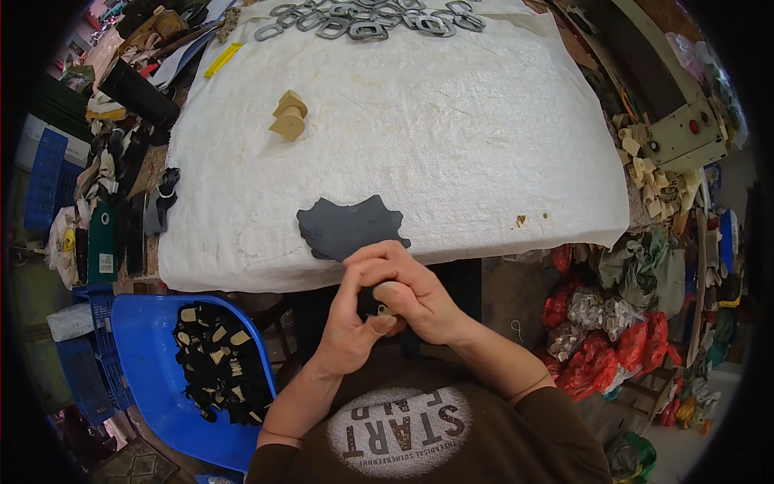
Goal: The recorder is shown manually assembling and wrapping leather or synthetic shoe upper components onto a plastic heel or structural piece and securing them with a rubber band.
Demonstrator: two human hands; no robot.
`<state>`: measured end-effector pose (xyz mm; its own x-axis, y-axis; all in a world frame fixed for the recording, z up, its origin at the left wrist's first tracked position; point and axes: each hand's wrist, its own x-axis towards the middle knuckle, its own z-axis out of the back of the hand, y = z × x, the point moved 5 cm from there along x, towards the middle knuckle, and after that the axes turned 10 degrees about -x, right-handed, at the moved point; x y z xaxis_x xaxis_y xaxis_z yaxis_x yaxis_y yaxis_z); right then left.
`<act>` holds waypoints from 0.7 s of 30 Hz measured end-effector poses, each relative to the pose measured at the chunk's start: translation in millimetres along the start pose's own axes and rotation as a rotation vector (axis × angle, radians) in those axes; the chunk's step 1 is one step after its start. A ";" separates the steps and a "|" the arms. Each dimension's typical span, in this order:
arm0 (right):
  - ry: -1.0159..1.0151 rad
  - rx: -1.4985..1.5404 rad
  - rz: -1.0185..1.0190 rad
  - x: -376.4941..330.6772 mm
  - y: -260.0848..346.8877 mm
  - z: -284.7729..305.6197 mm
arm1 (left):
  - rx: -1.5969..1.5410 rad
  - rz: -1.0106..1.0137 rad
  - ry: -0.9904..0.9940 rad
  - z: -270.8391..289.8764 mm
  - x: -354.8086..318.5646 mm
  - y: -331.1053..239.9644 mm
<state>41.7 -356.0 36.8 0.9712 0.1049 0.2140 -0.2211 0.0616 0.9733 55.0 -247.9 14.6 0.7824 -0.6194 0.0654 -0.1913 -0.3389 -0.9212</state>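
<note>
My left hand (348, 332) and my right hand (411, 294) are closed together just in front of the table's near edge. Between them they grip a small shoe heel in black covering (370, 303); fingers hide most of it, and a pale bit shows near the thumbs. Just beyond my knuckles lie dark grey cut pieces of covering material (351, 228) with scalloped outlines, apparently stacked. Farther off, to the left of the middle, two bare beige heels (289, 117) rest on the white woven sheet (451, 145).
Grey metal rings (367, 30) are heaped at the far edge, near a yellow strip (223, 60). On my left, a blue chair-like tub (149, 371) holds many black-and-beige heels (222, 363). Red bags (592, 367) crowd the right, below a machine with a control box (689, 133).
</note>
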 end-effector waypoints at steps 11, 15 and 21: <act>-0.111 -0.672 0.000 -10.9 20.2 9.9 | 0.800 -0.263 -0.187 -5.4 7.4 -31.9; -0.213 -0.366 -0.159 -9.9 -3.3 22.7 | 0.214 -0.054 -0.179 -8.1 4.7 -26.2; 0.023 -0.199 -0.231 -15.5 -0.6 17.9 | 0.340 0.011 0.066 2.5 11.0 -21.9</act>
<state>28.4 -375.3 34.4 0.9961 0.0874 -0.0148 -0.0102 0.2790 0.9602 69.3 -245.5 34.5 0.7391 -0.6699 0.0698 0.0178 -0.0841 -0.9963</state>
